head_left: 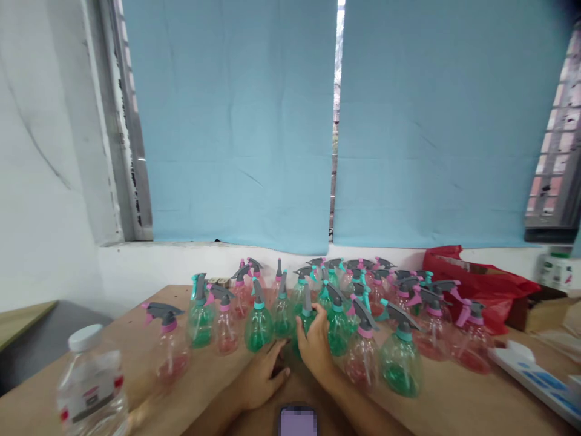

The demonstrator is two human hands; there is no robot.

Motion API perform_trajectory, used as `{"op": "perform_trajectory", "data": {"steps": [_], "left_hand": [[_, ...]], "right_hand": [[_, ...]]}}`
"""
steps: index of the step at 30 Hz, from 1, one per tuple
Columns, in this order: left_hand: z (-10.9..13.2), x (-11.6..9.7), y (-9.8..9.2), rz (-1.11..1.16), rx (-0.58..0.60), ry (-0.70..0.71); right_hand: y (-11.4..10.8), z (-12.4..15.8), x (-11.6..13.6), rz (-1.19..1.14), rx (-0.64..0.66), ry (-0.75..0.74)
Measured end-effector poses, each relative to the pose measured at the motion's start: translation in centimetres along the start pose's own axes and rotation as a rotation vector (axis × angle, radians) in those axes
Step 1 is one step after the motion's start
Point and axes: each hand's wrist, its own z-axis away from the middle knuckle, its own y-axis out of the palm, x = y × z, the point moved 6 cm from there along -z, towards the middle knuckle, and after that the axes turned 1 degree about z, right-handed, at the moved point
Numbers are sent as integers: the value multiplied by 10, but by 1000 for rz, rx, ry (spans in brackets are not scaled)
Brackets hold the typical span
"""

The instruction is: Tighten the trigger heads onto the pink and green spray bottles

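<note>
Several small spray bottles, green and pink with grey trigger heads, stand crowded on a brown table (454, 393). My right hand (315, 342) wraps round a green spray bottle (307, 315) at the front of the group, fingers closed on its body. Just to its left, my left hand (263, 378) lies low on the table in front of another green bottle (258, 324), fingers stretched forward and loosely apart, holding nothing. One pink bottle (169, 351) stands apart at the left.
A clear water bottle with a white cap (91, 387) stands at the near left. A red plastic bag over a cardboard box (476, 284) sits at the back right, a white and blue flat pack (535, 375) at the right edge. Blue blinds hang behind.
</note>
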Motion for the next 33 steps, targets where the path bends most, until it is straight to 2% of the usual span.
{"op": "perform_trajectory", "data": {"steps": [13,20,28,33], "left_hand": [[0,1,1,3,17,18],[-2,9,-1,70,-69,-80],[-2,9,-3,90,-133,-144],[-2,11,-4,100,-140,-144]], "right_hand": [[0,-10,-4,-72,49,17],[1,-11,-1,-106,37,-20],[-6,-13,0,-72,49,-77],[-3,-11,0,-25,129,-60]]}}
